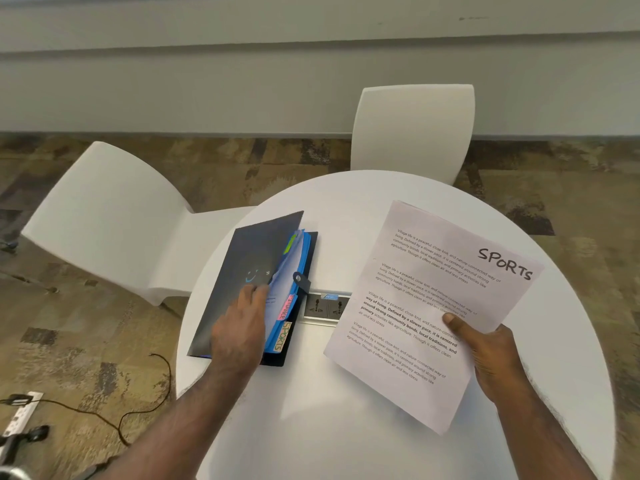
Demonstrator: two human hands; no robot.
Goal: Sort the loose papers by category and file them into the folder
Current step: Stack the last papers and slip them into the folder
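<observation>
Head view looks down on a round white table (346, 427). Right hand (491, 358) holds a printed paper (426, 306) marked "SPORTS" above the table's right half, thumb pressed on the sheet's face, the other fingers hidden behind it. Left hand (239, 327) rests on the dark cover of the folder (242, 271) lying left of centre, fingertips curled over the cover's edge, lifting it off the blue dividers (296, 271) with their labelled tabs.

Bright, even light — warped edges
</observation>
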